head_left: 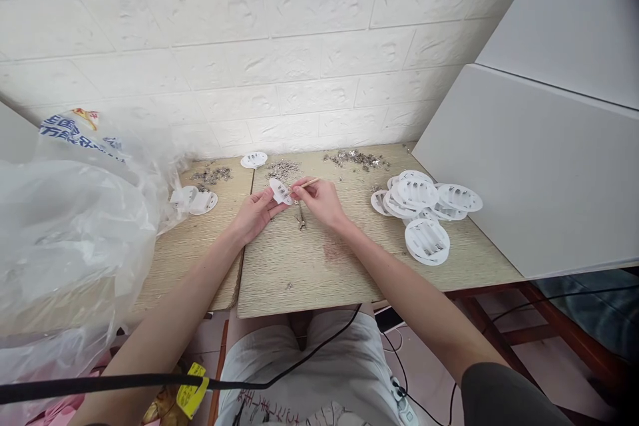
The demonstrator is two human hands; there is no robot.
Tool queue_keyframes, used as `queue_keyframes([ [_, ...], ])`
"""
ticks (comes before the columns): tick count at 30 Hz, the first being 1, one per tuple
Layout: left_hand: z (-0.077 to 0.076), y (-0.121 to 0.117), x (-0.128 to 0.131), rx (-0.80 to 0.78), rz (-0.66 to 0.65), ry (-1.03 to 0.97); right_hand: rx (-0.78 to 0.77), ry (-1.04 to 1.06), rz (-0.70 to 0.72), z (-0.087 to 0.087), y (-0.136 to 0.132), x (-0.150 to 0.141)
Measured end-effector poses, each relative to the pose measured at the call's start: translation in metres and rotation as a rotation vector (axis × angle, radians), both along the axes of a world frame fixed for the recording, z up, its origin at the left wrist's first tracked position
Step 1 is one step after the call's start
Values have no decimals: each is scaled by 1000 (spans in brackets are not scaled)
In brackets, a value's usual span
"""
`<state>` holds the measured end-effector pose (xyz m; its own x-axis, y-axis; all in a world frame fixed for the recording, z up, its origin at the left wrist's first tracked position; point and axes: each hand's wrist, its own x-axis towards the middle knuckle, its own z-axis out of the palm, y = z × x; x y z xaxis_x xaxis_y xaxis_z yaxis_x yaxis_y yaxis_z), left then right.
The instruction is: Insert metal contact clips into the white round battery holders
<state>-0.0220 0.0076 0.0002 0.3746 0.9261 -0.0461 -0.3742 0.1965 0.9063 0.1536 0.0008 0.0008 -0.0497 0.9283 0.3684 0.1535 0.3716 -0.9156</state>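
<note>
My left hand [255, 215] pinches the edge of a white round plastic battery holder [278, 190], tilted up above the table. My right hand [319, 201] closes around a thin wooden stick [310, 182], its lower end hidden by the fingers near the holder's right edge. A slim metal piece [301, 218] shows just below the right fingertips; whether it is held or lies on the table I cannot tell. Behind both hands lies a heap of small metal parts [283, 169], and a single white disc [254, 160] rests at its left.
Several white holders [427, 241] are stacked at right, beside a grey panel [539, 166]. More small metal parts [357, 160] lie along the wall. A clear plastic bag [74, 226] covers the left side near other white discs [202, 202]. A black cable [279, 379] crosses in front.
</note>
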Motion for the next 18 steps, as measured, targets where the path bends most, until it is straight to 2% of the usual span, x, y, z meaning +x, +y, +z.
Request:
queue_keyframes([
  [7, -3, 1, 0, 2, 27, -14, 12, -28, -20, 2, -2, -2],
  [13, -6, 2, 1, 31, 27, -15, 78, -151, -59, 2, -5, -5],
  [18, -7, 3, 1, 25, 60, -77, 12, 113, 20, 2, -5, -2],
])
